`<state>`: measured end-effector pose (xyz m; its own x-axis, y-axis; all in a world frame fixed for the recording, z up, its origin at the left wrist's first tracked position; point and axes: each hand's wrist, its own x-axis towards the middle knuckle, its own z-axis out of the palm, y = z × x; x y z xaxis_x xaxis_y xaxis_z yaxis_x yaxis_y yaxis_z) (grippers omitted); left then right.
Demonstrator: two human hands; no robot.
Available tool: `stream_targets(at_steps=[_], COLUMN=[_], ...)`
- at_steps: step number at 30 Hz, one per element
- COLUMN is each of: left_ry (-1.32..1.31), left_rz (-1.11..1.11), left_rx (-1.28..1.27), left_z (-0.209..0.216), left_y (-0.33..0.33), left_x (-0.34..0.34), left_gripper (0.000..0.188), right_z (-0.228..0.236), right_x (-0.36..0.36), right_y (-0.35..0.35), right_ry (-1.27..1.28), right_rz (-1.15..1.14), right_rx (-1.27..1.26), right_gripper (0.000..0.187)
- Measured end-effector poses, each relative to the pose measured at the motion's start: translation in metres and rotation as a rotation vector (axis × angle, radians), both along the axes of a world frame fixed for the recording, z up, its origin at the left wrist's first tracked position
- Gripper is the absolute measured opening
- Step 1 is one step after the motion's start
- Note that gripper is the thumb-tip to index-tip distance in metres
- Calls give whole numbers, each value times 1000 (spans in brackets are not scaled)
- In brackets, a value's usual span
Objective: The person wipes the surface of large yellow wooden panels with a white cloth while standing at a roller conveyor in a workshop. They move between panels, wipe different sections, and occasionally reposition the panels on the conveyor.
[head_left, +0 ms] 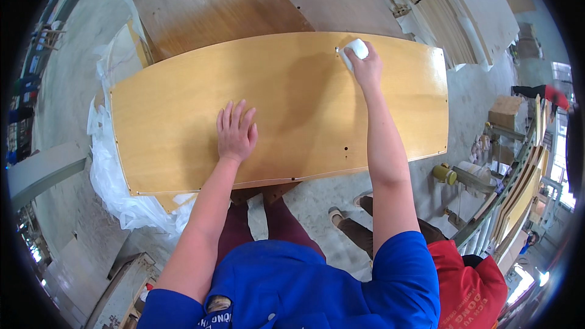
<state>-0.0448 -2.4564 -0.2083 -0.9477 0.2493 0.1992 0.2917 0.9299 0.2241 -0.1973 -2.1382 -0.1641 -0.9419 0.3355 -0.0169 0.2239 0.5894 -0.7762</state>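
Note:
A large varnished wooden panel (292, 103), yellow-brown and glossy with small holes along its edges, lies flat in front of me. My left hand (236, 132) rests on its left-middle part, fingers stretched out, holding nothing. Near the panel's far right edge, my right hand (368, 68) is closed around a white cloth (356, 52) pressed to the surface. Just left of the cloth, a small hole in the panel shows. The palm side of the right hand is hidden.
Darker wooden sheets (225, 6) lie beyond the panel. Crumpled plastic film (113, 176) hangs at its left. Stacked boards (469, 18) stand far right. A person in a red shirt (466, 283) is close at my right. Boards lean on a rack (518, 189) further right.

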Motion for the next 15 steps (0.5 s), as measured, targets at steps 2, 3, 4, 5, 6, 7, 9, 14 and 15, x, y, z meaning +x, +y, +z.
stream_targets(at_steps=[2, 3, 4, 5, 6, 7, 9, 14, 15], left_ry=[7, 13, 19, 25, 31, 37, 24, 24, 22], left_rz=[-1, 0, 1, -1, -4, -8, -4, 2, 0], left_rx=[3, 4, 6, 10, 13, 17, -2, -19, -21], left_z=[0, -1, -1, -1, -1, -1, -1, -2, -3], left_y=[0, -1, -1, -1, 0, 0, 1, -2, -1], left_x=[0, 0, 1, 1, 1, 1, 1, 3, 3], left_gripper=[40, 40, 40, 39, 39, 39, 40, 40, 40], right_z=[2, 3, 4, 3, 1, 0, -1, -3, -3], right_x=[8, 12, 17, 24, 30, 38, 56, 111, 124], right_y=[-1, -3, -4, -2, 0, 2, 5, 7, 9], right_ry=[3, -3, -10, -6, -2, 2, -17, -24, -33], right_rz=[-7, -10, -13, -18, -23, -30, -24, -28, -34], right_rx=[-10, -14, -18, -24, -29, -35, -83, -117, -119], right_gripper=[48, 47, 47, 47, 47, 47, 47, 47, 46])
